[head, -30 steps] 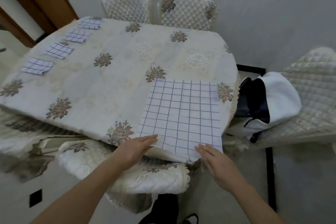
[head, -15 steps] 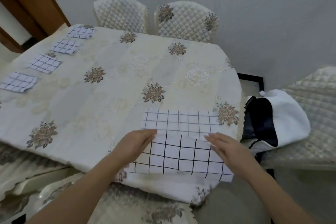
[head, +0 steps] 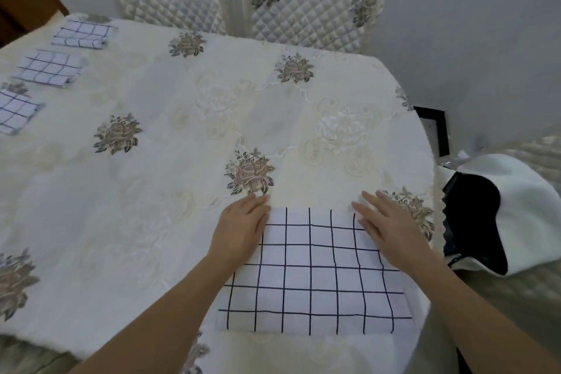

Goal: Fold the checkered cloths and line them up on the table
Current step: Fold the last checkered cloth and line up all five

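both hands (head: 239, 229) (head: 387, 226) lie flat, fingers straight, pressing the checkered cloth (head: 315, 279).

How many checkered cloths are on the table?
4. One big cloth lies under the left hand and right hand, at the front. Three folded cloths sit in a row down the left side. More may be hidden.

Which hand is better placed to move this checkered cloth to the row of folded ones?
Probably the left hand: it rests on the checkered cloth at its far left corner, toward the folded cloths lined up at far left. The right hand rests on the far right corner, farther away.
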Demonstrator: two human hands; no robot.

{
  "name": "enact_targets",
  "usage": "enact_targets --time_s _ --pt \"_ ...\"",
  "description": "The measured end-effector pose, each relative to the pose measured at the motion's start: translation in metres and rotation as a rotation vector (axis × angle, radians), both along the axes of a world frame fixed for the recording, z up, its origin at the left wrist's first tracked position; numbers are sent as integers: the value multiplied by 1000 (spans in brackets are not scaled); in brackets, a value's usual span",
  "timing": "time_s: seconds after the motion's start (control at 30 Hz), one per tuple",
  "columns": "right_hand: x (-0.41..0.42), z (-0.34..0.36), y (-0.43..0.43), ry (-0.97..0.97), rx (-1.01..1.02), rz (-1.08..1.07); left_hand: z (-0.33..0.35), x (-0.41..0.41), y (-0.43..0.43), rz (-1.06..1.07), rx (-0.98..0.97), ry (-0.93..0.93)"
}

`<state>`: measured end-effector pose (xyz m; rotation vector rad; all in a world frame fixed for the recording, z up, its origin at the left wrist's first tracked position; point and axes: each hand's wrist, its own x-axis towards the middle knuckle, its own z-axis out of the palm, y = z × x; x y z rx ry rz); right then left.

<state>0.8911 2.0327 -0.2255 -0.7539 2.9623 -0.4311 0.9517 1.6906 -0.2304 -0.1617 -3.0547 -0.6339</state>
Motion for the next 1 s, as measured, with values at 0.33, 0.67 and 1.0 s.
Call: enact_targets --time_s 0.33,0.67,1.0 --pt "79 3 -5 93 -30 -65 25 80 36 -111 -233 125" --pt "161 -19 -33 -41 141 -106 -11 140 71 -35 -340 -148" --pt "162 -17 -18 -67 174 -328 -12 151 50 92 -279 -108"
